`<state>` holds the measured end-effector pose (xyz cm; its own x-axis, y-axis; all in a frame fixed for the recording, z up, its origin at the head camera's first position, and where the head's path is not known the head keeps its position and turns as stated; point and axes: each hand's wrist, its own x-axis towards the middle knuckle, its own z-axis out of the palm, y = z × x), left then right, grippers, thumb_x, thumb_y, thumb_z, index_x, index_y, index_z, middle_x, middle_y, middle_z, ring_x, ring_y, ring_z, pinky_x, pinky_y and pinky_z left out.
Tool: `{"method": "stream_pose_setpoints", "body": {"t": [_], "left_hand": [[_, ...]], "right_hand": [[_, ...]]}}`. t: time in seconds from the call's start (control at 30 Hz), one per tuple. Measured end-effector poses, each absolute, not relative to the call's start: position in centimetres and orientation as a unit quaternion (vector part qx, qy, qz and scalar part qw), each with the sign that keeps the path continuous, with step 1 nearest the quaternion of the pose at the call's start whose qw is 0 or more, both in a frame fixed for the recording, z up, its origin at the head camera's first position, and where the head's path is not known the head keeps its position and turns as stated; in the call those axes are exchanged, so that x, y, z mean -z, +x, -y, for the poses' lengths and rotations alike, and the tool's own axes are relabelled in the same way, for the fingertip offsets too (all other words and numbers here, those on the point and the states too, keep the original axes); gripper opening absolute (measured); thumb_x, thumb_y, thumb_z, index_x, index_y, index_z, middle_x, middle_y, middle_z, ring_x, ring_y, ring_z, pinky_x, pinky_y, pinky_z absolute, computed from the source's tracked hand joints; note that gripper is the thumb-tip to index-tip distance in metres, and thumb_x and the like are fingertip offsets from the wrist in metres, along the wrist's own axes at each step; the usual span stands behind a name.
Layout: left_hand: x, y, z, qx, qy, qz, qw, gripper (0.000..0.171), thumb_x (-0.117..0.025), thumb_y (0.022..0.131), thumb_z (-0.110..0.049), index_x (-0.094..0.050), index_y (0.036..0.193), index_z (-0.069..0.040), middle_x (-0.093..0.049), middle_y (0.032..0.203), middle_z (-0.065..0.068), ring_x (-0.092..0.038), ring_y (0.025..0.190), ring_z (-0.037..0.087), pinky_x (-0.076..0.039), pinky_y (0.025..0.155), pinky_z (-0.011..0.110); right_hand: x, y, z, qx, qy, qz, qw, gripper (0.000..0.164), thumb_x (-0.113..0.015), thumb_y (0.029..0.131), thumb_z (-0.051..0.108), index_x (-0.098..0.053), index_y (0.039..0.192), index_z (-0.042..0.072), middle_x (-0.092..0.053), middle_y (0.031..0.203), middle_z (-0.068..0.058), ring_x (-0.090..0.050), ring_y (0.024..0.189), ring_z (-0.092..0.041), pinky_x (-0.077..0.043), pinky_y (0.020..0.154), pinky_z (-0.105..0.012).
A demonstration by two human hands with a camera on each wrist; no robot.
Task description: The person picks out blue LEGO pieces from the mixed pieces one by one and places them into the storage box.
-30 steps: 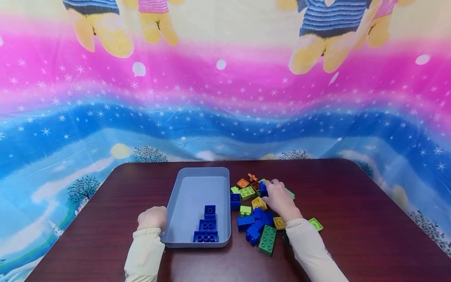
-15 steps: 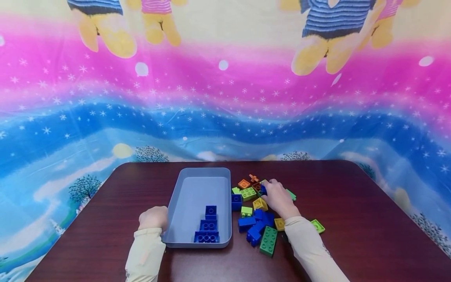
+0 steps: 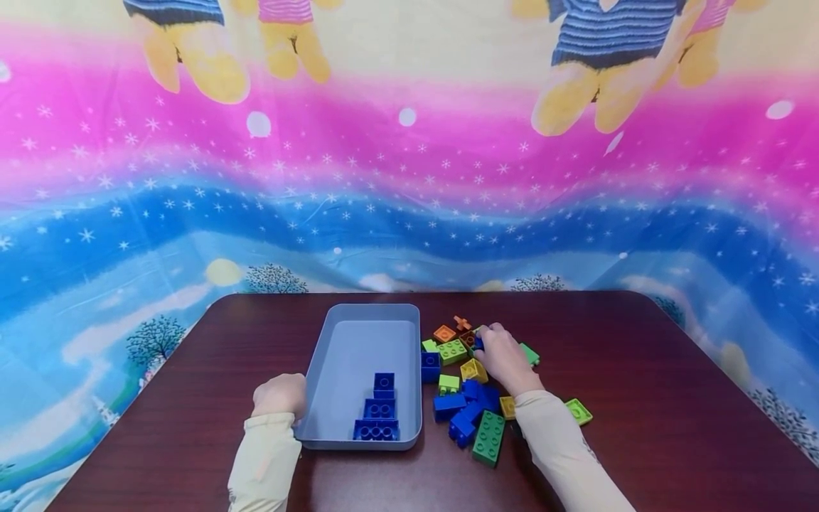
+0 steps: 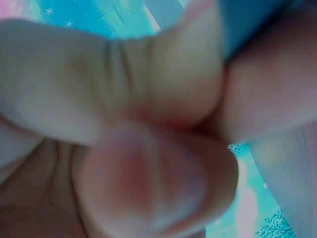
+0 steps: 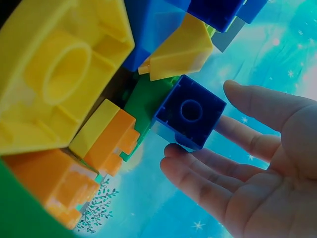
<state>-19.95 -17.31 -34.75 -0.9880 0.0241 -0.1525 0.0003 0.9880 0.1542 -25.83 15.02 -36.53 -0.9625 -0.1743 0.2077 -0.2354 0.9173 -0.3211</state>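
Note:
A grey tray (image 3: 358,345) lies on the table with three blue bricks inside, a small one (image 3: 384,385), a longer one (image 3: 379,409) and the longest (image 3: 375,430). At its left wall, near the front corner, my left hand (image 3: 279,397) grips the tray with curled fingers (image 4: 163,74). My right hand (image 3: 508,359) reaches into the loose pile right of the tray. In the right wrist view, its fingertips touch a small square blue brick (image 5: 190,111), hollow side showing. The thumb (image 5: 252,99) stands a little apart from that brick.
Loose bricks spread right of the tray: a blue one (image 3: 431,365) against its wall, a yellow one (image 3: 474,370), a light green one (image 3: 451,350), a long green one (image 3: 489,437) and several others. A patterned cloth (image 3: 409,213) hangs behind the table (image 3: 640,370).
The right hand stays at the small blue brick, its fingers shifting only slightly. The head view has drifted a little; the left hand and tray keep their places.

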Motion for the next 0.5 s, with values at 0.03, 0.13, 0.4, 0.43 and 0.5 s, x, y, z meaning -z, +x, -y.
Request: {"method": "stream_pose_setpoints", "body": {"t": [0.03, 0.13, 0.4, 0.43, 0.5], "left_hand": [[34.76, -19.97, 17.32, -0.077, 0.006, -0.994, 0.078, 0.016, -0.067, 0.062, 0.006, -0.055, 0.061, -0.005, -0.051, 0.059, 0.006, -0.048, 0.056, 0.021, -0.042, 0.049, 0.04], [34.78, -20.08, 17.34, -0.076, 0.007, -0.994, 0.079, 0.017, -0.068, 0.061, 0.006, -0.055, 0.062, -0.005, -0.051, 0.06, 0.005, -0.048, 0.057, 0.022, -0.042, 0.049, 0.041], [34.97, -20.25, 17.39, -0.076, 0.007, -0.994, 0.08, 0.017, -0.069, 0.06, 0.005, -0.056, 0.062, -0.006, -0.052, 0.061, 0.006, -0.049, 0.057, 0.021, -0.042, 0.049, 0.042], [35.01, -20.25, 17.41, -0.076, 0.007, -0.994, 0.08, 0.017, -0.069, 0.061, 0.005, -0.056, 0.062, -0.006, -0.053, 0.061, 0.006, -0.049, 0.057, 0.021, -0.042, 0.049, 0.043], [35.08, -20.26, 17.44, -0.076, 0.006, -0.994, 0.08, 0.017, -0.069, 0.061, 0.005, -0.056, 0.061, -0.006, -0.053, 0.061, 0.006, -0.049, 0.057, 0.021, -0.042, 0.049, 0.043]], "right_hand": [[36.55, -25.88, -15.02, -0.175, 0.105, 0.975, 0.089, 0.026, -0.065, 0.08, 0.006, -0.057, 0.103, -0.005, -0.052, 0.096, -0.018, -0.056, 0.08, -0.026, -0.049, 0.064, -0.034], [36.62, -26.02, -15.0, -0.173, 0.103, 0.975, 0.093, 0.024, -0.065, 0.08, 0.006, -0.057, 0.101, -0.004, -0.053, 0.094, -0.017, -0.055, 0.081, -0.026, -0.049, 0.064, -0.034], [36.78, -26.31, -14.9, -0.166, 0.101, 0.976, 0.102, 0.018, -0.065, 0.08, 0.005, -0.057, 0.094, -0.003, -0.054, 0.086, -0.013, -0.055, 0.076, -0.024, -0.048, 0.061, -0.032], [36.77, -26.33, -14.88, -0.167, 0.101, 0.975, 0.102, 0.017, -0.065, 0.08, 0.005, -0.057, 0.093, -0.003, -0.054, 0.085, -0.013, -0.055, 0.074, -0.023, -0.048, 0.06, -0.031], [36.78, -26.38, -14.85, -0.169, 0.102, 0.975, 0.102, 0.016, -0.064, 0.08, 0.004, -0.057, 0.093, -0.003, -0.054, 0.084, -0.013, -0.055, 0.073, -0.023, -0.047, 0.059, -0.031]]}}
